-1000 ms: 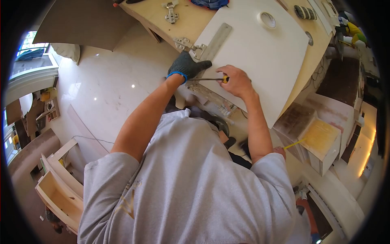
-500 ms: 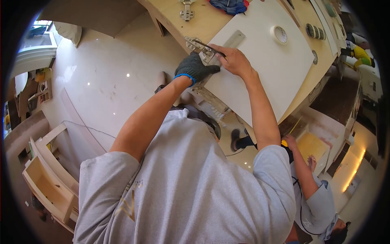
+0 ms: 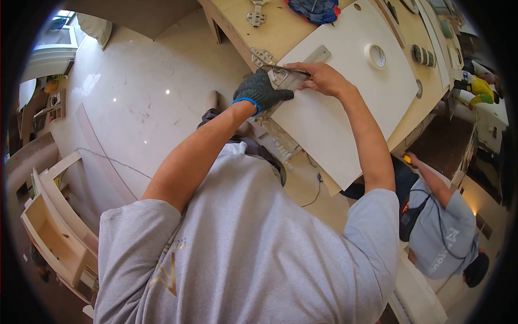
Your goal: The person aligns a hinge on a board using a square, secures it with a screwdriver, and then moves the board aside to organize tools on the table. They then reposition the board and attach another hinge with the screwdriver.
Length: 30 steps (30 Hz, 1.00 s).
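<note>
My left hand [image 3: 261,92], in a dark grey glove with a blue cuff, presses down on the near corner of a white panel [image 3: 345,102] lying on a wooden workbench [image 3: 275,32]. My bare right hand [image 3: 322,78] grips a screwdriver [image 3: 286,69] whose thin shaft points left toward a metal hinge [image 3: 262,55] at the panel's edge. A metal ruler [image 3: 305,63] lies on the panel under both hands.
A roll of white tape [image 3: 375,55] sits on the panel. Another hinge [image 3: 257,17] and a blue cloth [image 3: 315,9] lie farther back on the bench. A co-worker in a grey shirt [image 3: 440,232] crouches at the right. A wooden drawer box [image 3: 51,232] stands on the floor at left.
My right hand moved up and left along the panel's edge, bringing the screwdriver tip to the hinge. The co-worker came into view at the lower right.
</note>
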Each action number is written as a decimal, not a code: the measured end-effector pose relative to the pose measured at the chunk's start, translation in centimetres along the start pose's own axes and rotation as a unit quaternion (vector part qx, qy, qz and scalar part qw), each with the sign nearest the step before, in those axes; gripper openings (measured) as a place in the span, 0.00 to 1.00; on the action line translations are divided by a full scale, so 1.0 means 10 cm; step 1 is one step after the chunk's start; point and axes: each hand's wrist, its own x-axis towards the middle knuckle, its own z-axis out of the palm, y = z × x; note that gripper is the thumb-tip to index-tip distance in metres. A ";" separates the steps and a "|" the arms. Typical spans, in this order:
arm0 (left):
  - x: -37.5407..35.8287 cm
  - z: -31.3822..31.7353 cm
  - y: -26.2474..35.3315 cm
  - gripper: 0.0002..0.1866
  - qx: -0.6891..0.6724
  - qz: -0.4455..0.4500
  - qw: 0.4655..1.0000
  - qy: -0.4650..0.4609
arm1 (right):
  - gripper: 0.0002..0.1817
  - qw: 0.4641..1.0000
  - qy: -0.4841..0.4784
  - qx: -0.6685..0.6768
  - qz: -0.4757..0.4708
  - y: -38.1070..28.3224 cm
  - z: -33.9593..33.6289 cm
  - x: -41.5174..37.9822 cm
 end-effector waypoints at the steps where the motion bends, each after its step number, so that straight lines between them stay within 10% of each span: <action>1: 0.02 0.02 -0.03 0.50 0.000 0.009 1.000 -0.002 | 0.38 1.000 -0.010 0.005 -0.001 0.01 -0.02 0.02; 8: -0.07 -0.19 -0.05 0.48 -0.026 -0.022 0.998 -0.058 | 0.36 0.997 0.035 -0.031 -0.059 0.23 0.03 0.08; 11: -0.10 -0.28 -0.37 0.41 -0.092 -0.068 0.983 0.141 | 0.36 0.998 0.037 -0.037 -0.038 0.26 0.06 0.09; 14: 0.21 -0.32 -0.62 0.35 -0.226 -0.016 0.962 0.153 | 0.35 0.999 0.014 -0.039 0.007 0.15 0.00 0.07; 30: 0.37 -0.41 -0.38 0.24 -0.281 -0.007 0.954 0.102 | 0.24 0.995 0.074 -0.045 -0.046 0.13 0.09 0.24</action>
